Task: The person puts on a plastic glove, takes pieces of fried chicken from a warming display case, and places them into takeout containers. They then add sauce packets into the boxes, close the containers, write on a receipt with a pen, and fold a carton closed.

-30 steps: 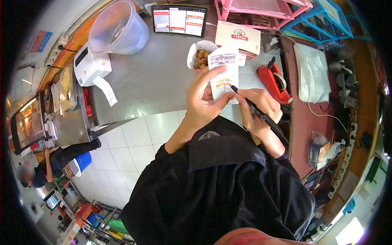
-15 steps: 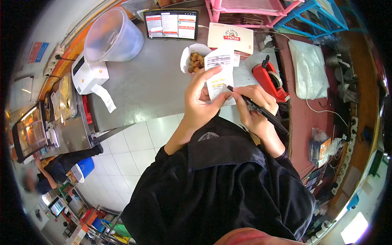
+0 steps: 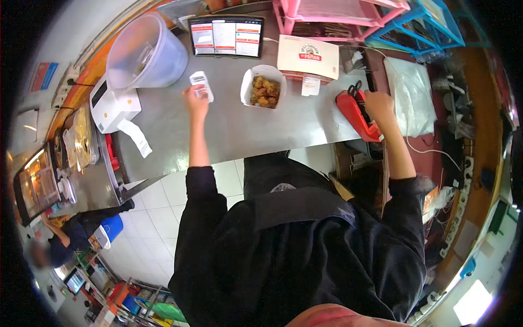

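My left hand is closed on the lower end of a small white printed receipt, above the left part of the metal counter. Over at the right, my right hand is curled beside the red tape dispenser. Its fingertips are hidden, so I cannot tell what they hold. Black scissors handles show at the dispenser's far end. Between my hands, an open white paper box of fried chicken pieces stands on the counter.
Behind are a tablet, a closed printed carton with a slip, and pink and blue racks. A plastic bucket and label printer stand left. Plastic bags lie right. Another person is far left.
My hands have moved apart. The left carried the receipt left; the right went to the tape dispenser, and the black pen it held is out of sight.
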`<state>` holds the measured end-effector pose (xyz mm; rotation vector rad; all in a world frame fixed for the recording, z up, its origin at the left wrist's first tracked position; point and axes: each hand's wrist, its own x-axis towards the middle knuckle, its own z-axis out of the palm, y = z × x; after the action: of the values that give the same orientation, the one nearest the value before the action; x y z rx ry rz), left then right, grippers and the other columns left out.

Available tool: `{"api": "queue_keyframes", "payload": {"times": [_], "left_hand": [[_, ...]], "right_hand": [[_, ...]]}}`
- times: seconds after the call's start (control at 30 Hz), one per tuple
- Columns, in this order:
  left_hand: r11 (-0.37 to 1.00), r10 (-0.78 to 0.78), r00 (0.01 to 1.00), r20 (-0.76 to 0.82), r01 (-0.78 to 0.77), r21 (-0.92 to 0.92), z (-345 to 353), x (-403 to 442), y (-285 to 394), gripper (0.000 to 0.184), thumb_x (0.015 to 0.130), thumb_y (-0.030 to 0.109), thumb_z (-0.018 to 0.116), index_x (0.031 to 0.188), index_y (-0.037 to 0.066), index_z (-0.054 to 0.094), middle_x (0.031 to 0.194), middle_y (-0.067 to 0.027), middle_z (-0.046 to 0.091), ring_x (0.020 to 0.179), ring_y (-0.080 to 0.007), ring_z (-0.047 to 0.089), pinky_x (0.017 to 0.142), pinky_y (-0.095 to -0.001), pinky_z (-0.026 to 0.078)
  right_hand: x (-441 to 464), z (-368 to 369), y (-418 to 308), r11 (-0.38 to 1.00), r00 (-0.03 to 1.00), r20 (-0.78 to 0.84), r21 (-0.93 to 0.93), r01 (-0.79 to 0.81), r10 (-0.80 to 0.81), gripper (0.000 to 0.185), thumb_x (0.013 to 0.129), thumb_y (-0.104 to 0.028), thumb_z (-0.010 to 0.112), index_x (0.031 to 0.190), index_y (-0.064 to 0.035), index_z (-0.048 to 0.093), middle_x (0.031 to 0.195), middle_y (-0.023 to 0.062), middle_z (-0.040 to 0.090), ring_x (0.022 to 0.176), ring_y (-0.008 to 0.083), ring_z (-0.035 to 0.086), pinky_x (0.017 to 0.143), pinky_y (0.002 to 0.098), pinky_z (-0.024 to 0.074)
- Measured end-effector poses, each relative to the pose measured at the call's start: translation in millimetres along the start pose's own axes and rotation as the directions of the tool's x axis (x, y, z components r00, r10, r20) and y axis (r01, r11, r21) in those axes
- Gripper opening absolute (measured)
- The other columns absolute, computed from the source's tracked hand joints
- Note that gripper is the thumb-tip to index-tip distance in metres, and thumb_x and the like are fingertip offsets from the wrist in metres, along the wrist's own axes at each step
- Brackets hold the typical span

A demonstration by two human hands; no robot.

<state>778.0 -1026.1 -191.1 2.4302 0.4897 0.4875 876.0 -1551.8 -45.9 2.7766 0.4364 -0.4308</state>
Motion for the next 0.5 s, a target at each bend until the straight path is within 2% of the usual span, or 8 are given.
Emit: {"api": "queue_keyframes", "payload": {"times": [0.03,0.13,0.17,0.23,0.27,0.3,0.4,0.5], "left_hand": [[0.999,0.0,1.0,-0.019,0.001,0.041,0.5,-1.3,6.1,0.031,0.069,0.0,0.07,0.097,0.01,0.063,0.111,-0.0142,0.05,0.108,-0.0327,0.049,0.094,-0.0406,0.04],[0.999,0.031,0.993,-0.116,-0.025,0.048,2.9,0.7,44.4,0.029,0.07,0.003,0.07,0.098,0.011,0.062,0.108,-0.0151,0.051,0.109,-0.0323,0.048,0.093,-0.0412,0.04],[0.998,0.049,0.983,-0.177,-0.054,-0.023,-3.2,-2.8,64.7,0.029,0.071,0.004,0.07,0.098,0.011,0.062,0.107,-0.0154,0.052,0.109,-0.0323,0.048,0.092,-0.041,0.04],[0.961,0.197,0.96,-0.196,-0.229,-0.157,-5.3,-2.8,76.9,0.028,0.079,0.011,0.068,0.106,0.01,0.06,0.11,-0.0136,0.053,0.109,-0.0279,0.05,0.091,-0.0396,0.04],[0.886,0.004,0.999,0.036,0.013,-0.464,0.0,-4.6,80.6,0.03,0.084,0.019,0.065,0.111,0.009,0.059,0.116,-0.012,0.052,0.111,-0.0253,0.049,0.093,-0.0381,0.039],[0.687,-0.111,0.944,0.31,0.298,-0.663,4.4,-6.8,89.9,0.034,0.089,0.028,0.061,0.117,0.009,0.057,0.122,-0.0105,0.052,0.113,-0.0227,0.049,0.094,-0.0365,0.039],[0.565,0.074,0.87,0.487,0.366,-0.739,36.9,5.6,96.1,0.053,0.094,0.046,0.045,0.127,0.006,0.052,0.132,-0.0081,0.049,0.119,-0.0186,0.046,0.099,-0.0323,0.036],[0.48,0.167,0.776,0.608,0.475,-0.738,52.4,20.2,107.6,0.059,0.094,0.052,0.039,0.127,0.005,0.053,0.132,-0.0101,0.05,0.125,-0.0193,0.043,0.104,-0.0323,0.033]], "right_hand": [[12.7,-9.7,-7.1,0.999,0.995,0.1,-0.035,0.001,0.003,0.018,0.084,-0.018,0.052,0.092,-0.0093,0.065,0.087,0.0157,0.068,0.082,0.0356,0.066,0.071,0.0473,0.0516],[24.6,-27.7,-11.5,0.981,0.985,-0.006,-0.09,0.173,-0.174,0.017,0.08,-0.016,0.056,0.09,-0.0077,0.067,0.087,0.0165,0.067,0.086,0.0348,0.065,0.075,0.0466,0.0509],[23.6,-21.9,-10.1,0.977,0.96,-0.204,-0.138,0.164,-0.19,0.019,0.077,-0.015,0.06,0.093,-0.0054,0.066,0.085,0.0182,0.066,0.087,0.0338,0.065,0.078,0.0451,0.0497],[26.3,-9.5,2.0,0.988,0.991,-0.126,0.142,0.065,-0.047,0.018,0.078,-0.016,0.06,0.091,-0.0041,0.065,0.089,0.0176,0.066,0.086,0.0375,0.063,0.077,0.0447,0.0503],[27.1,-3.2,7.2,0.961,0.998,-0.069,0.275,0.007,0.012,0.018,0.079,-0.017,0.061,0.09,-0.0034,0.065,0.091,0.0173,0.066,0.086,0.0393,0.063,0.077,0.0444,0.0505],[21.4,0.5,7.9,0.861,0.995,-0.082,0.508,-0.001,0.05,0.022,0.078,-0.019,0.064,0.093,-0.0039,0.061,0.085,0.019,0.064,0.083,0.0429,0.061,0.074,0.0464,0.0491],[8.6,-10.3,-21.8,0.736,0.971,-0.163,0.677,-0.018,0.174,0.03,0.077,-0.017,0.067,0.102,-0.0061,0.055,0.085,0.0195,0.063,0.083,0.0429,0.06,0.073,0.0464,0.0478],[-16.6,-40.6,-76.3,0.837,0.815,-0.449,0.541,-0.079,0.367,0.04,0.072,-0.017,0.073,0.104,-0.0053,0.051,0.094,0.0187,0.061,0.086,0.0384,0.06,0.074,0.0448,0.0472]]}}
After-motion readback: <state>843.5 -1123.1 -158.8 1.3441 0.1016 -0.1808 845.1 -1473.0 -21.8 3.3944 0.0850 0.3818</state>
